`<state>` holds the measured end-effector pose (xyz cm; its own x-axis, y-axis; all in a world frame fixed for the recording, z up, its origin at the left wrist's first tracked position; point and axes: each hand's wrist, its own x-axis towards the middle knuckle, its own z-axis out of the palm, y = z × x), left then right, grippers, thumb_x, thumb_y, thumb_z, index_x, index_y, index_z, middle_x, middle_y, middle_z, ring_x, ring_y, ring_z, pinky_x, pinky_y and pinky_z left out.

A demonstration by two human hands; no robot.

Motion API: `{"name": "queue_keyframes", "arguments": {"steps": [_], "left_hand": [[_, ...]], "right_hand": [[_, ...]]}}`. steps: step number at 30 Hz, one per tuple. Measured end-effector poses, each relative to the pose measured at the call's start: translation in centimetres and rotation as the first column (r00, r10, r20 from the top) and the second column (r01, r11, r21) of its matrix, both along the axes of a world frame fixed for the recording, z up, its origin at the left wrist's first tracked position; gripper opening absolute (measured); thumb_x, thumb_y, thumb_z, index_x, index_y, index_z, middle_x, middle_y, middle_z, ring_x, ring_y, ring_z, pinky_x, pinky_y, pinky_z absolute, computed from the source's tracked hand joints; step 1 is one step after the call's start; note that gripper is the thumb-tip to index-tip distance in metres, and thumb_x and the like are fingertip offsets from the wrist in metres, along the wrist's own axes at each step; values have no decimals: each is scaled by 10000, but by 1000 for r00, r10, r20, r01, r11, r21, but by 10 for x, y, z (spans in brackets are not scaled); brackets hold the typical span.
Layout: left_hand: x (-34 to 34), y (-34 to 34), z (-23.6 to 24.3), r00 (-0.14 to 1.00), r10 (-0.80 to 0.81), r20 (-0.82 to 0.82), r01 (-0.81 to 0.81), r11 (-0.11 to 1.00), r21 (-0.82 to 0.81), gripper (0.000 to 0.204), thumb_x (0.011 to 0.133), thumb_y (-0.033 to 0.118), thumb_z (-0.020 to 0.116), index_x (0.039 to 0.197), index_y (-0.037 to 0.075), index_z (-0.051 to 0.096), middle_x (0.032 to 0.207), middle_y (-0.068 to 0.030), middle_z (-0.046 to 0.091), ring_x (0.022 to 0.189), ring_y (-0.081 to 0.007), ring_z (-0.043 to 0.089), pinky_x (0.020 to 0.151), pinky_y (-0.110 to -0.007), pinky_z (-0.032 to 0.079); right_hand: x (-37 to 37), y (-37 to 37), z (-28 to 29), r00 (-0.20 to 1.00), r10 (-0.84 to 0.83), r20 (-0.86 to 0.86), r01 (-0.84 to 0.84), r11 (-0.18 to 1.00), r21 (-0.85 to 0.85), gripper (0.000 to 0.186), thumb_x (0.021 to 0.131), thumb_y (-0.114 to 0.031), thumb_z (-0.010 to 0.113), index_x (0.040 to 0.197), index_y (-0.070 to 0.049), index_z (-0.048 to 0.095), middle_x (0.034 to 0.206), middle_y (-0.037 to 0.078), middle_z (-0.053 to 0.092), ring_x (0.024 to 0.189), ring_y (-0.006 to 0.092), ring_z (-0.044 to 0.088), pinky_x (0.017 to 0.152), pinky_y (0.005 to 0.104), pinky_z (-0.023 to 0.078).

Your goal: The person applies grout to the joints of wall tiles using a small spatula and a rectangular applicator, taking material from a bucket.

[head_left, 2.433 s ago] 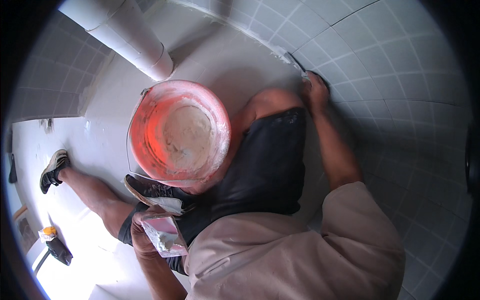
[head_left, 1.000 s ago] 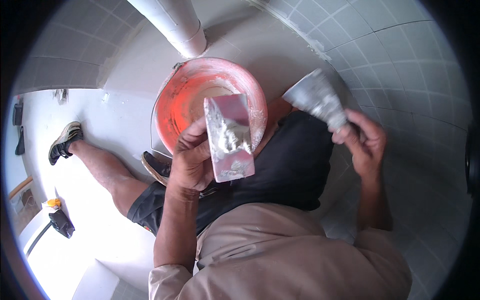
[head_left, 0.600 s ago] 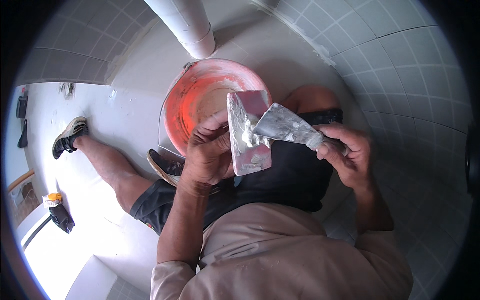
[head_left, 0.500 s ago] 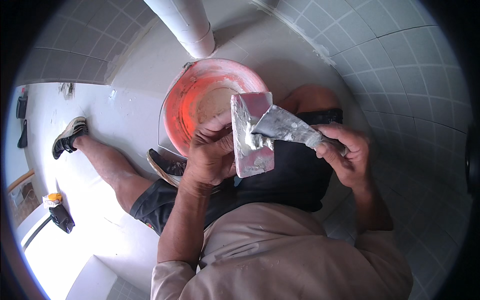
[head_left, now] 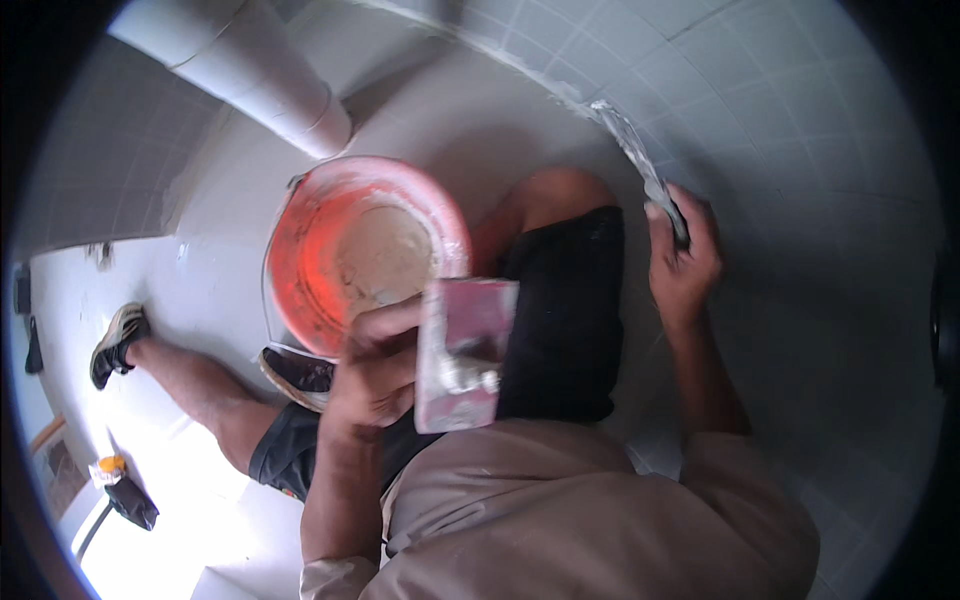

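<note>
My left hand [head_left: 378, 372] is closed around a flat, pinkish-red board [head_left: 478, 312], rectangular and smeared with white paste. A lump of the wet paste [head_left: 468, 378] sits on its face. Out to the right, my right hand [head_left: 687, 248] grips the handle of a putty knife [head_left: 630, 142], its blade coated in paste. The blade's tip is at the foot of the tiled wall [head_left: 740, 90], by the seam with the floor; whether it touches cannot be told. Behind the board stands an orange-red bucket [head_left: 300, 250] with pale mix [head_left: 385, 245] in its bottom.
A thick white pipe [head_left: 270, 85] rises from the floor beyond the bucket. My bent knee [head_left: 565, 195] is between the bucket and the right wall, and my other leg stretches left. A black bag [head_left: 132, 503] with a yellow-orange item [head_left: 110, 467] lies at far left.
The putty knife has left the board and moved up and right to the wall's foot with my right hand. The board has shifted lower in view, as the whole view has turned.
</note>
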<state>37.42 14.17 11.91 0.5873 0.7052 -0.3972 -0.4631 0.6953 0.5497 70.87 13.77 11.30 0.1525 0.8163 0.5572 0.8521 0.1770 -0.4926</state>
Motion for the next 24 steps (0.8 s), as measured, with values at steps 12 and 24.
{"name": "queue_keyframes", "arguments": {"steps": [12,24], "left_hand": [[-84,-48,-11,936,333,-115,-333,943,24,403,716,68,825,1072,-50,678,1024,-152,721,860,-238,715,764,-379,608],[-95,-65,-21,916,376,-141,-369,927,71,429,803,70,729,1198,-16,585,1053,-177,683,874,-283,703,721,-408,615]], "right_hand": [[104,38,-161,978,-159,138,186,959,-214,239,854,-131,651,1077,-51,679,1006,170,664,947,404,623,824,465,508],[123,55,-165,954,-214,209,255,948,-193,280,829,-93,641,1101,-35,677,1027,189,669,939,402,636,816,465,516]]}}
